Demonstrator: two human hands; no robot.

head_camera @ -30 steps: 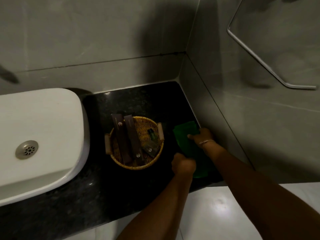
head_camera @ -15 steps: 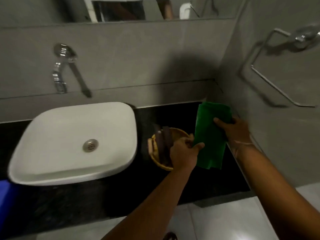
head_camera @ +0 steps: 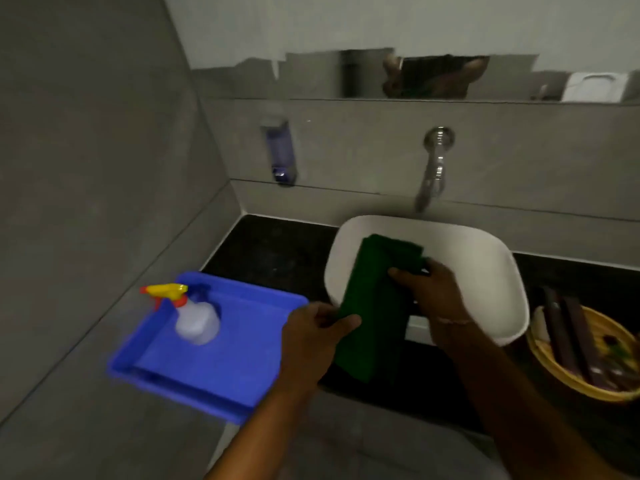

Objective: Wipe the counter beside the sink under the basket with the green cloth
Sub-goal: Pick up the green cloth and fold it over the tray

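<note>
The green cloth [head_camera: 375, 299] hangs folded in the air over the front left part of the white sink [head_camera: 481, 258]. My left hand [head_camera: 311, 336] pinches its lower left edge. My right hand [head_camera: 429, 292] grips its upper right part. The wicker basket [head_camera: 568, 375] with dark sachets in it stands on the black counter [head_camera: 277, 251] at the far right, beside the sink and apart from both hands.
A blue tray [head_camera: 242, 355] rests on the counter's left end, holding a spray bottle [head_camera: 195, 317] with a yellow and red head. A wall tap [head_camera: 433, 168] juts over the sink, and a soap dispenser [head_camera: 280, 152] hangs on the back wall. Grey walls close the left side.
Both hands have carried the green cloth leftward, from the counter beside the basket to above the sink. My view swung left, bringing the blue tray and spray bottle in.
</note>
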